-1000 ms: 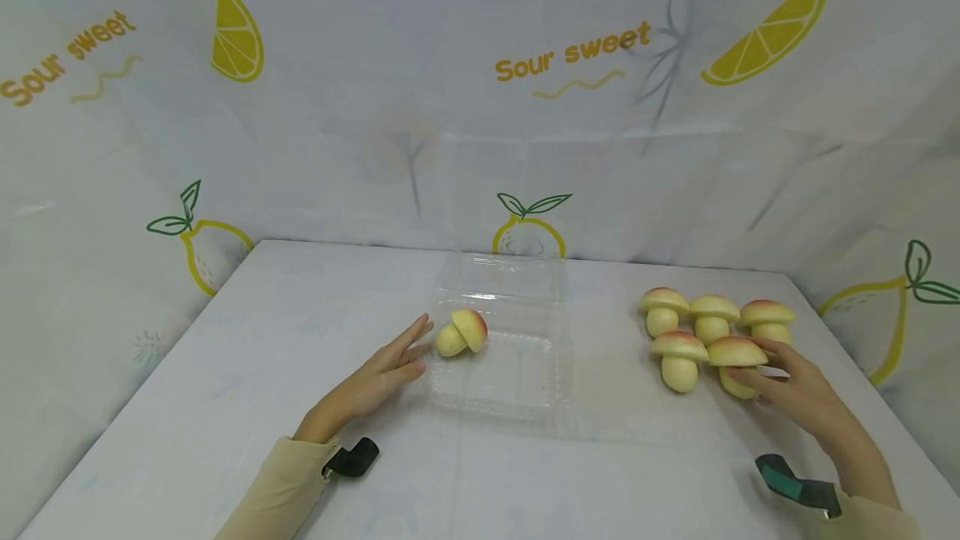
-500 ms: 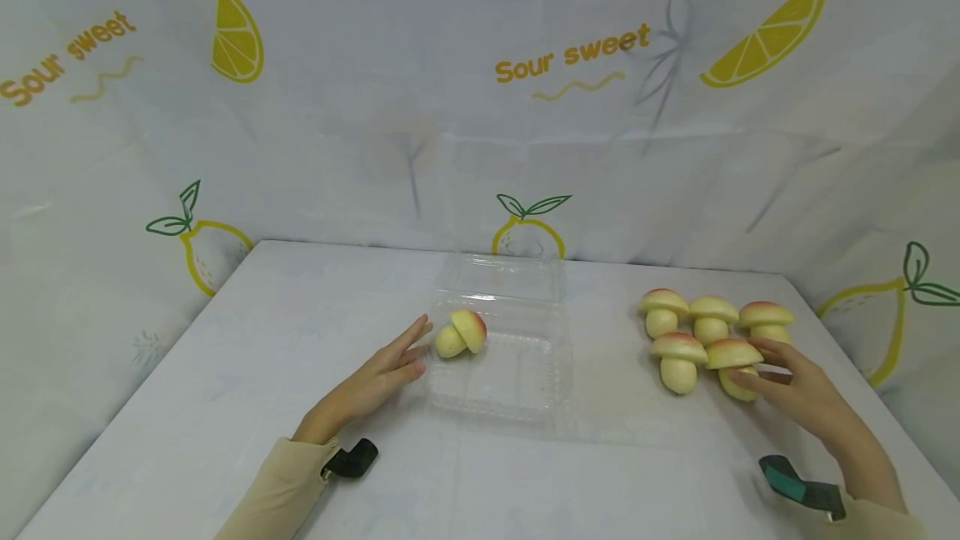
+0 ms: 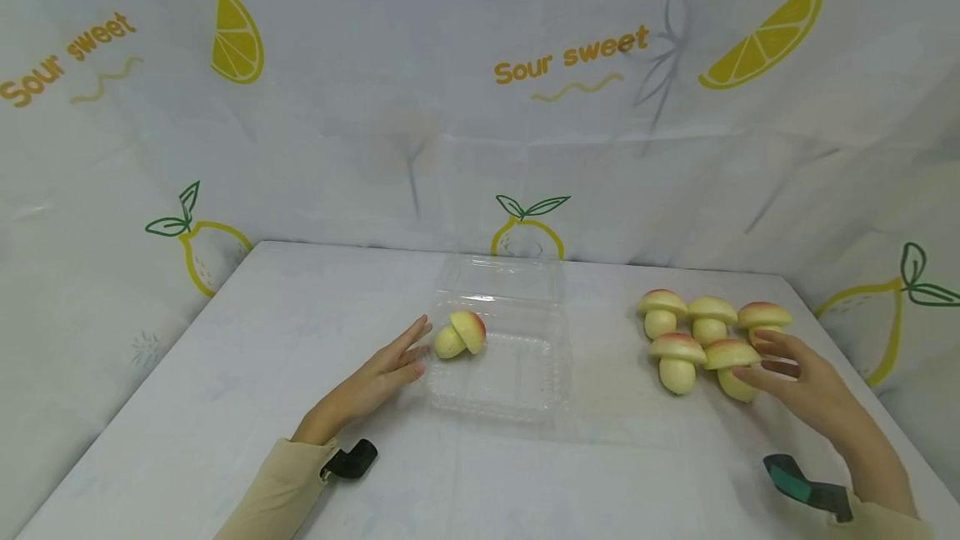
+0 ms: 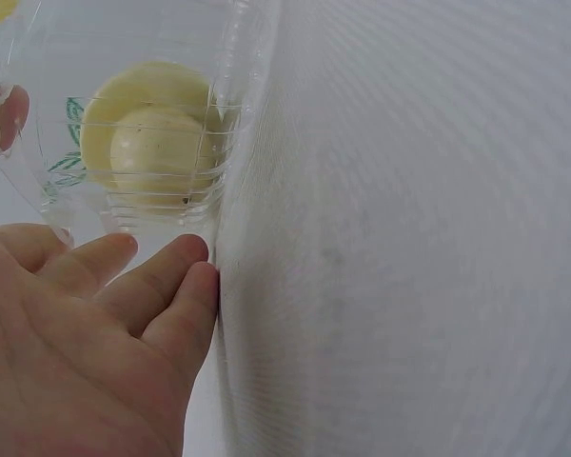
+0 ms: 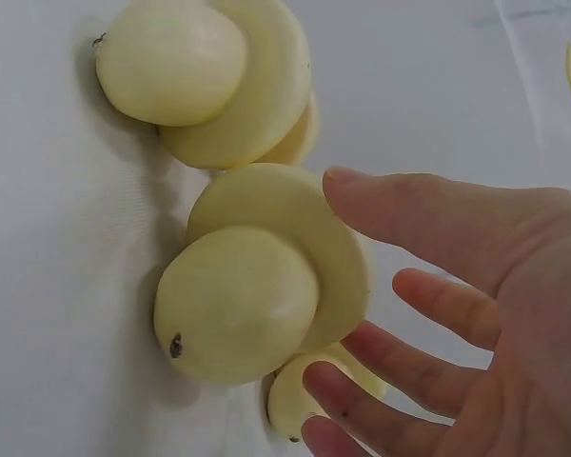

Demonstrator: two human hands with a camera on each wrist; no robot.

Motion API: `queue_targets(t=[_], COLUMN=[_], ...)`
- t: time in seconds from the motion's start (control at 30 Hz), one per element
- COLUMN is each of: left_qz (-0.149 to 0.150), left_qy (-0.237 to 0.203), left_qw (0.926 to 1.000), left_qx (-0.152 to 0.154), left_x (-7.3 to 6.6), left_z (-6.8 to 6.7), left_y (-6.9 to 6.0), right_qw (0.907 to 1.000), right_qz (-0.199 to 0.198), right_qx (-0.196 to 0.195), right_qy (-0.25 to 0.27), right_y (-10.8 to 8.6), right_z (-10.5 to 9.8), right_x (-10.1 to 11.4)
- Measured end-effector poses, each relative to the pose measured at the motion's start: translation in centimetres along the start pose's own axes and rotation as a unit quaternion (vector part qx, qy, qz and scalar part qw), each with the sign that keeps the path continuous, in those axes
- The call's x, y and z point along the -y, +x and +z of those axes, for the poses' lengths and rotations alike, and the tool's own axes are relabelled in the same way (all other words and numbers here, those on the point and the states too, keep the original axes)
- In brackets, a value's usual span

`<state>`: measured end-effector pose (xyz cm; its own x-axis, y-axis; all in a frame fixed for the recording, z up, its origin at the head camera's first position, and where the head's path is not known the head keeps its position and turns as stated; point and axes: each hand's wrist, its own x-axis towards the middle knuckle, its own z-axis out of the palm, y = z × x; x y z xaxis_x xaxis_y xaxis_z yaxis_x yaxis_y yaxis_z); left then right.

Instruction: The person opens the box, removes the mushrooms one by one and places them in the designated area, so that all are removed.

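A clear plastic clamshell box [image 3: 498, 407] stands opened mid-table, its lid leaning back. Inside, at the left, a yellow mushroom-shaped piece with a reddish cap [image 3: 467, 332] lies tilted. My left hand [image 3: 378, 377] is at the box's left side, fingers extended; the left wrist view has the fingertips close against the clear wall. At the right, several more mushroom-shaped pieces [image 3: 677, 365] stand in two rows. Beside the front right mushroom-shaped piece [image 5: 238, 305], my right hand [image 3: 806, 386] has its thumb and fingers spread loosely, gripping nothing; whether the fingertips touch it is unclear.
A white cloth covers the table [image 3: 480, 490]. Behind it hangs a white curtain [image 3: 337, 148] printed with lemons and lettering. Each wrist carries a dark strap-on mount [image 3: 352, 458].
My right hand has eased slightly right, away from the front right mushroom-shaped piece, which now shows more of its stem. My left hand and the box have not moved.
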<state>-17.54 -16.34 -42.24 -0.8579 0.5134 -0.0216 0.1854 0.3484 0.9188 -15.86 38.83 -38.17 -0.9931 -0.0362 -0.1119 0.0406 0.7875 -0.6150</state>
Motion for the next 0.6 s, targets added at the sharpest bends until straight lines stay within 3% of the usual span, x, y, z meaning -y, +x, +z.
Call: queue_targets(t=[0.6], left_qz=[0.0], left_qy=[-0.005], left_qw=[1.0], left_qx=[0.001], left_x=[0.0], left_z=[0.0], left_y=[0.0], right_qw=[0.9984], right_qz=[-0.029], right_qx=[-0.04], right_qy=[-0.026], right_y=[-0.3], right_z=[-0.4], right_x=[2.2])
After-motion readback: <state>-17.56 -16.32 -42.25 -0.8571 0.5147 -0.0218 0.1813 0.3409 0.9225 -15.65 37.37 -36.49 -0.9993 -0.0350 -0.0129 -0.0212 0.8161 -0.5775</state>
